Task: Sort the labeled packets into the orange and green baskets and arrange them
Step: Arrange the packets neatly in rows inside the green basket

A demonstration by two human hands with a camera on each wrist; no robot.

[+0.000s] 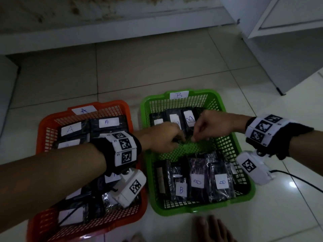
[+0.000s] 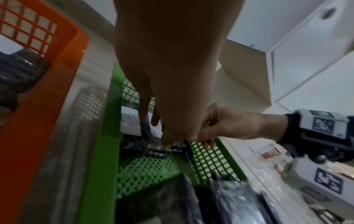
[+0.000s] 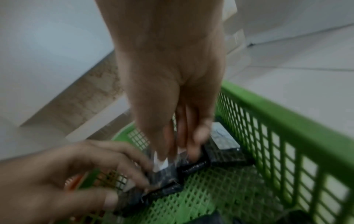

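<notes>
Both hands meet over the middle of the green basket [image 1: 232, 144]: the left hand [image 1: 160, 138] and the right hand [image 1: 213, 125] curl their fingers onto black B-labeled packets [image 3: 168, 168] at the far row. More B packets [image 1: 197, 180] lie along the near side, and A packets [image 1: 108, 122] fill the orange basket [image 1: 43, 130] beside it.

The light is dim and cool in all three views, with colours muted. A small bright glare spot sits on the glossy floor tiles [image 1: 293, 184] toward the right edge of the floor. Straight lines bow at the frame edges. The right wrist view is motion-blurred, its fingers [image 3: 199, 136] smeared; the left wrist view is soft and grainy.
</notes>
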